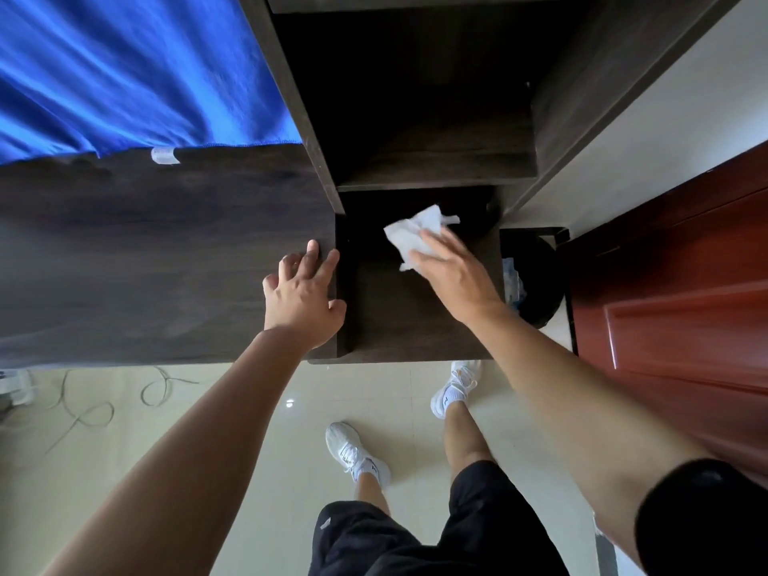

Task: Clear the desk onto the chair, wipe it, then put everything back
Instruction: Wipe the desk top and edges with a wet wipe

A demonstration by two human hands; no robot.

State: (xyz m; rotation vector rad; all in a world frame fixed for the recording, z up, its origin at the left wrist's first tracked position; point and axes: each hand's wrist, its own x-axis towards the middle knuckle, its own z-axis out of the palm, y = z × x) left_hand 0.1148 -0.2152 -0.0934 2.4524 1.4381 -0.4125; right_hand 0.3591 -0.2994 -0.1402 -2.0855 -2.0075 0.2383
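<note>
The dark wooden desk (145, 251) fills the left of the view, its top bare. My left hand (303, 293) rests flat on its right edge, fingers spread, holding nothing. To the right sits a lower dark step-like surface (407, 322). My right hand (453, 272) presses a crumpled white tissue (415, 234) onto that lower surface, fingers over the tissue. The chair is not in view.
A blue cloth (124, 68) hangs over the desk's far side. Dark shelves (436, 151) rise behind the lower surface. A black bin (536, 280) with rubbish stands right of it, beside a red-brown door (673, 309). Cables (91, 409) lie on the tiled floor.
</note>
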